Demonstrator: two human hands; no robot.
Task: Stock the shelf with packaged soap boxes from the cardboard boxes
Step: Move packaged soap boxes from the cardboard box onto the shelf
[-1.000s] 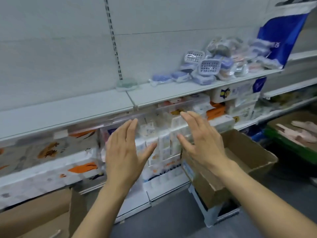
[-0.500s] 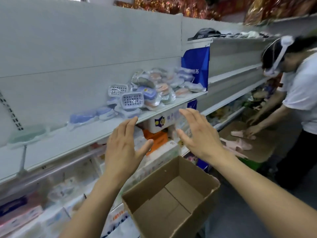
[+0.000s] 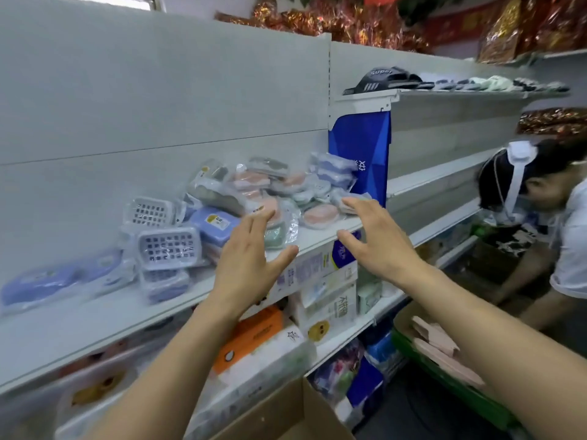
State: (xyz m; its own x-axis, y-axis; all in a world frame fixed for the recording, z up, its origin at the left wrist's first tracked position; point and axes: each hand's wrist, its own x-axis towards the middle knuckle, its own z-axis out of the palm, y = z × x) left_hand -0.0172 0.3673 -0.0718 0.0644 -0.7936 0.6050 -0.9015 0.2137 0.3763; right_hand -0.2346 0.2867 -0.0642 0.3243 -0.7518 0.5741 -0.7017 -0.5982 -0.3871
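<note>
Both hands are raised empty in front of the shelf [image 3: 95,315], fingers spread and nothing gripped. The left hand [image 3: 246,268] is held before the shelf's front edge; the right hand [image 3: 378,242] is held at the shelf's right end, just below the bagged soap boxes [image 3: 254,198]. These lie above and beyond the hands, nearer the right one it is judged, in a loose heap whose long axis runs along the shelf. They are seen as clear bags over blue, pink and white slotted cases (labels unreadable). The cardboard box [image 3: 279,414] stands below the shelf, its contents not visible.
</note>
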